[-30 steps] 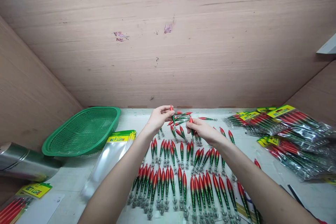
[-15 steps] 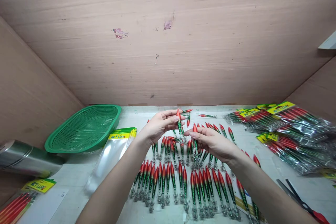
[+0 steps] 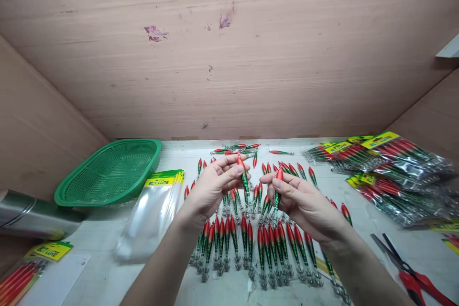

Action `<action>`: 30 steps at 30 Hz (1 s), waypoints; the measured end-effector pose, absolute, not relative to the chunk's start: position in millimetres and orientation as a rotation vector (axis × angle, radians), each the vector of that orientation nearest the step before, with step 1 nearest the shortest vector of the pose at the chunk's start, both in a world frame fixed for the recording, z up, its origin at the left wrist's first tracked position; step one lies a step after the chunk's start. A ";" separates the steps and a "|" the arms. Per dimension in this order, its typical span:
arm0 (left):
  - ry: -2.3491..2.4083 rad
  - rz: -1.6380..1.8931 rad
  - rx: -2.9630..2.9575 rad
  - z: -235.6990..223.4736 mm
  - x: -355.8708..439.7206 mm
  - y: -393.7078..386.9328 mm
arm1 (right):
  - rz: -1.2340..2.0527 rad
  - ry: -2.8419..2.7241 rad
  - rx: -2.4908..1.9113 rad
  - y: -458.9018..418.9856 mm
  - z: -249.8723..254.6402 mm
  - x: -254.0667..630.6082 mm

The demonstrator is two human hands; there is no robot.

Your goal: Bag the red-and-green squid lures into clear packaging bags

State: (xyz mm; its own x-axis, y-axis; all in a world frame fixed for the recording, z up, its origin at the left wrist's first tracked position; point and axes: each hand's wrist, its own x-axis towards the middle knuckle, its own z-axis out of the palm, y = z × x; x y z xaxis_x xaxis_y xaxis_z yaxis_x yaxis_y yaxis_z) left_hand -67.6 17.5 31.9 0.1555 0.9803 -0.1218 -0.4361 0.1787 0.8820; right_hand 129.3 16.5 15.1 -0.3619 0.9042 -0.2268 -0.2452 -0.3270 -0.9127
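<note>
My left hand (image 3: 218, 184) pinches a red and green squid jig (image 3: 244, 177) between thumb and fingers, its red tip up. A second squid jig (image 3: 278, 186) of the same colours is pinched in my right hand (image 3: 301, 198), also roughly upright. Both are held above the table, a short gap apart. Under and in front of my hands lie rows of similar jigs (image 3: 227, 244), red ends away from me and clear hooked crowns towards me. My hands and wrists hide part of these rows.
A green plastic basket (image 3: 64, 196) stands at the left, by a stack of clear header bags (image 3: 143, 220). Metal cylinder (image 3: 39, 215) and bagged red lures (image 3: 21, 282) lie far left. Filled lure packs (image 3: 405, 191) pile up at right, with red-handled scissors (image 3: 409, 272) nearer me.
Both hands, each still pinching a jig, have come slightly lower in view. The right jig has shifted right, widening the gap between the two. The camera view has shifted a little.
</note>
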 end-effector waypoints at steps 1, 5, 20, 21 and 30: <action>0.844 1.219 0.780 30.5 -67.9 14.1 | 1.814 -1.027 -0.996 14.9 15.3 129.5; 0.835 1.281 0.654 24.6 -72.4 6.5 | 1.852 -1.003 -0.988 9.1 18.8 129.4; 0.858 1.466 0.499 16.7 -80.8 6.3 | 0.819 -1.688 -1.842 135.3 -49.9 122.4; 0.856 1.469 0.505 16.6 -80.4 5.7 | 0.781 -1.728 -1.882 139.1 -51.1 117.2; 0.898 1.459 0.568 20.1 -77.5 0.4 | 0.336 -1.967 -1.877 64.7 -27.0 212.1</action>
State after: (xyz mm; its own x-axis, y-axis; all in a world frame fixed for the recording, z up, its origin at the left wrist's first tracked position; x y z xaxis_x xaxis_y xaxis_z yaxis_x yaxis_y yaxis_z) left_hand -77.5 0.4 20.1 -0.1103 0.9792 -0.1706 -0.5931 0.0729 0.8018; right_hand 212.1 64.7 -27.0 -0.0185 0.9927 0.1195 0.8966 0.0694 -0.4373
